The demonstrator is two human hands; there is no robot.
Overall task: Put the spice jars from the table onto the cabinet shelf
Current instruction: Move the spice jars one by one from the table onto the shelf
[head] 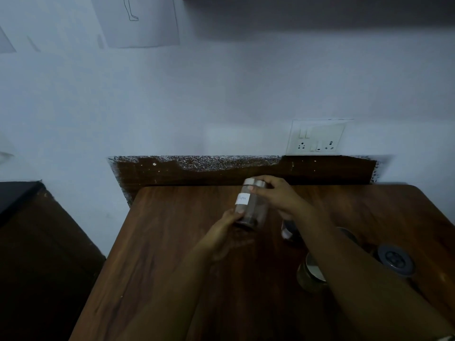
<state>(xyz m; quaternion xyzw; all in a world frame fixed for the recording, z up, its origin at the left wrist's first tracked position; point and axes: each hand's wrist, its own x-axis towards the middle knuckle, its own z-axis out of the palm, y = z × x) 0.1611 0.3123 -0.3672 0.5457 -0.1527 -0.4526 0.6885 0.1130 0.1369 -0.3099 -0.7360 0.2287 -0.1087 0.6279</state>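
**A:** Spice jar point(251, 205) is up off the table point(172, 242), held between your two hands over its far middle. Long axis tilted, lid point(254, 182) toward the wall, base toward you.

**B:** Grip?

**A:** Right hand point(275, 195) has fingers curled round the lid end. Left hand point(222, 225) pinches the base from below-left, fingertips on the glass. Both touching; the right looks like the carrier.

**B:** Looks?

**A:** Clear glass, silver lid, white handwritten label, dark contents low in the jar. Blurred, text unreadable.

**B:** Others?

**A:** More jars under your right forearm: one with a steel lid point(311, 271), one grey-capped point(395, 260), one dark point(289, 230) just beyond. Shelf probably the dark edge at top, so lift up and away.
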